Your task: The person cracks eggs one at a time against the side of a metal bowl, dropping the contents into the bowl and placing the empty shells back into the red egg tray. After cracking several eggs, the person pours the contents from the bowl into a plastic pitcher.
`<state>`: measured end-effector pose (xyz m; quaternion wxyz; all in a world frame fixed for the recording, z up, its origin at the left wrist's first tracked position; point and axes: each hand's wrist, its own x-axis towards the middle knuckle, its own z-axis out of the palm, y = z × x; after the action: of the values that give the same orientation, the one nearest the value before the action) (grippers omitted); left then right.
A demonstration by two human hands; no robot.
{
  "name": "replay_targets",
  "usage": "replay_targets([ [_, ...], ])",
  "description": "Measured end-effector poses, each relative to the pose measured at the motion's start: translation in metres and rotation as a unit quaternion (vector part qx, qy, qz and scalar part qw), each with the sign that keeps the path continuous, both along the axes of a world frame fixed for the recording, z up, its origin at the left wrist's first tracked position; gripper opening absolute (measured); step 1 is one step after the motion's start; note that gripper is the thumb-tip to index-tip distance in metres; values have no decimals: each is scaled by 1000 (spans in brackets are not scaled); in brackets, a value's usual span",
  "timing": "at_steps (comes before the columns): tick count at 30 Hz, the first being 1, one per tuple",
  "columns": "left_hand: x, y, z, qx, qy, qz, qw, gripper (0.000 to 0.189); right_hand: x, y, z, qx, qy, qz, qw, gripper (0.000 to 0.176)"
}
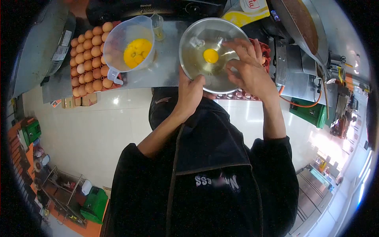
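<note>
A steel mixing bowl [185, 65] holds clear egg white and one whole yolk [210, 56]. My left hand [190, 91] grips its near left rim, thumb on top and the other fingers mostly hidden underneath. Over the bowl's right side hovers my right hand [249, 67], fingers bent and apart, with nothing visible in them. To the left, a clear plastic measuring jug [112, 49] contains several yolks [137, 53]. Brown eggs [96, 51] fill a tray beside the jug.
A small clear cup [158, 27] stands behind the jug. At the back are a black Rinnai stove [150, 8] and a yellow-and-white bag [248, 14]. A large pan [304, 23] rises at the right. Red egg trays [239, 94] lie partly under the bowl and right hand.
</note>
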<state>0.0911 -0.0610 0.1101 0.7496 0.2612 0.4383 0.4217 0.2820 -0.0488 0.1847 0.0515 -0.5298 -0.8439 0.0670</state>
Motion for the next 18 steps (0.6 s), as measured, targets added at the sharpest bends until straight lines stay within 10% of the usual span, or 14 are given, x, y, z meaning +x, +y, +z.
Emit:
replay_targets([
  [18, 3, 0, -1, 27, 10, -9, 1000, 63, -15, -12, -11, -94, -99, -21, 990, 42],
])
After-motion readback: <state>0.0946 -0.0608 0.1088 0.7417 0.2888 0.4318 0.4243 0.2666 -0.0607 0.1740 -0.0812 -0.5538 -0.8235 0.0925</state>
